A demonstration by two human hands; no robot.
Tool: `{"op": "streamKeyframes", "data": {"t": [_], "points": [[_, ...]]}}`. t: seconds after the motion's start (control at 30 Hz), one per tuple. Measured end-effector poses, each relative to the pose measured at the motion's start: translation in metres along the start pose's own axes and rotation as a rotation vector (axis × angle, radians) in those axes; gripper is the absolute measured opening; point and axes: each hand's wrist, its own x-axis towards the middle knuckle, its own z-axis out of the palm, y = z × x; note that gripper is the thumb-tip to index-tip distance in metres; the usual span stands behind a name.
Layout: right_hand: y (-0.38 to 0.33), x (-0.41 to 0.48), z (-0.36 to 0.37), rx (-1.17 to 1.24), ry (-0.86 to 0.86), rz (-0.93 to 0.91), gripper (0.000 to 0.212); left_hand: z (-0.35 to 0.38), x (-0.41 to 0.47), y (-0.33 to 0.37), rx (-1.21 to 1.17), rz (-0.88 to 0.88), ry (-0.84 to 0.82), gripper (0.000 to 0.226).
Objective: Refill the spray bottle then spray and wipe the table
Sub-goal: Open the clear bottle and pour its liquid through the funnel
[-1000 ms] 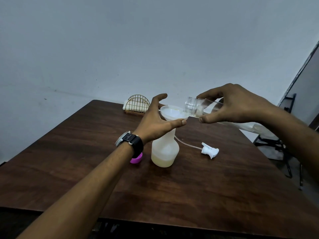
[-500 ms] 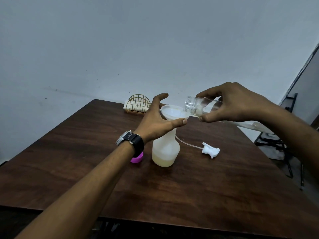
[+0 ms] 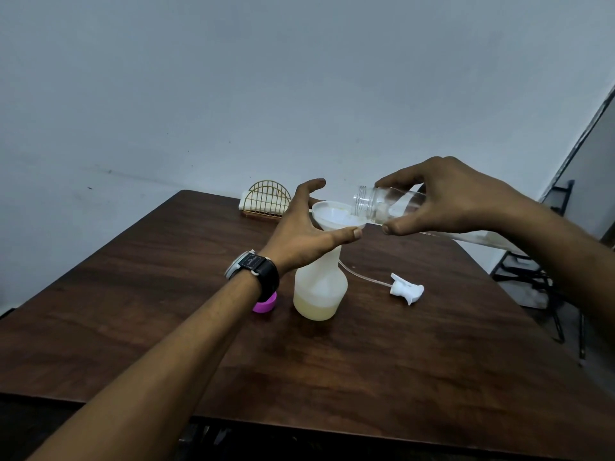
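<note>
While tipping a clear bottle (image 3: pixel 382 202) over a funnel (image 3: pixel 332 214), works two-handed at a dark wooden table (image 3: pixel 166 294). Grips the clear bottle in the right hand (image 3: pixel 459 197), fingers on top and thumb beneath, closed round its body, with the mouth lowered to the funnel's far rim so the liquid lands in the bowl rather than on the wood. Holds the left hand (image 3: pixel 299 241) wide open around the funnel, thumb stretched along the near side just under the rim and fingers curved behind; cannot tell whether touching or merely guarding, but likely placed to stop the funnel tipping out of the neck. Shows the spray bottle (image 3: pixel 319 291) standing upright near mid-table, directly below the funnel, whose spout sits in its open neck. Looks translucent white, narrow at the neck and wide at the base, with pale yellowish liquid filling only the bottom part; judged far from full. Leaves the trigger head (image 3: pixel 407 291) and its dip tube (image 3: pixel 362 276) lying on the table to the right of the spray bottle, presumably taken off to free the neck for filling. Parks a pink cap (image 3: pixel 264 306) just left of the spray bottle, partly hidden by the wrist and its watch (image 3: pixel 256 269); probably off the clear bottle. Sets a wire holder (image 3: pixel 266 202) with white napkins at the far edge, perhaps for the wiping to come.
</note>
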Motion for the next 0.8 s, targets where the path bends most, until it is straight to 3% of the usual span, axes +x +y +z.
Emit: {"op": "streamKeyframes", "data": {"t": [0.8], "points": [[-0.0065, -0.0005, 0.0008, -0.084, 0.006, -0.025, 0.06, -0.0005, -0.0021, 0.002, 0.014, -0.015, -0.002, 0.107]]}}
